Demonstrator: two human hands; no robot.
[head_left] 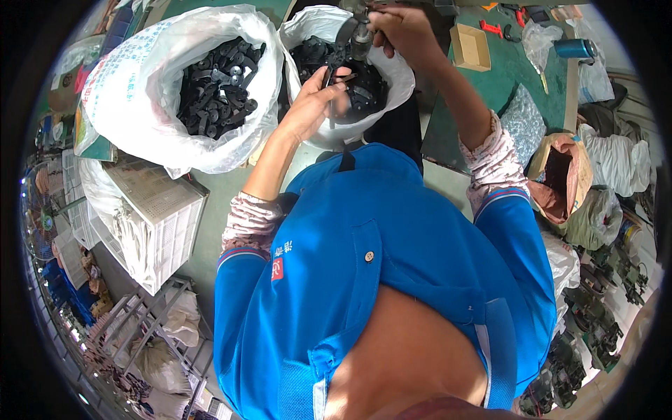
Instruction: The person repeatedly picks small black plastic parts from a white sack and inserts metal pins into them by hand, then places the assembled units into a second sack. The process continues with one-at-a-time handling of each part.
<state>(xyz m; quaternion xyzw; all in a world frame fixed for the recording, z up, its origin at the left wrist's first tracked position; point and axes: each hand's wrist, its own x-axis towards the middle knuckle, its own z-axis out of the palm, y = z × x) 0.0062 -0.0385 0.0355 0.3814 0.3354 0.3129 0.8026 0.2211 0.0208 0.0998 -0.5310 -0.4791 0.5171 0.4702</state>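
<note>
- My one left hand [316, 106], at 12 o'clock, has its thumb and fingers closed on one black part [340, 52], held above the mouth of a white-lined container
- My one right hand [402, 29], nearer 1 o'clock, has bent fingers just beside one metal fitting [361, 42]; I cannot tell whether they grip it
- Below my left hand, at 12 o'clock, stands that one white-lined container [400, 73], with loose black pieces [371, 91] inside, too many and too overlapped for me to count
- At 10 o'clock, just beside the container, I have one large white sack [133, 98], its mouth open on a heap of dark components [217, 87], again beyond counting
- Between 1 and 2 o'clock, on the green desk [507, 70], sits one open cardboard box [470, 47]
- Towards 2 o'clock I count one blue cylinder [575, 48] lying on its side, one clear plastic bag [541, 38] near it, and one bubble-wrap pouch [525, 119] closer to my right sleeve
- Almost at 3 o'clock is one brown bag [581, 164] with its mouth open
- At 9 o'clock stands one white slatted crate [175, 227], and towards 8 o'clock one metal frame [140, 329] with pale sacks about it
</note>
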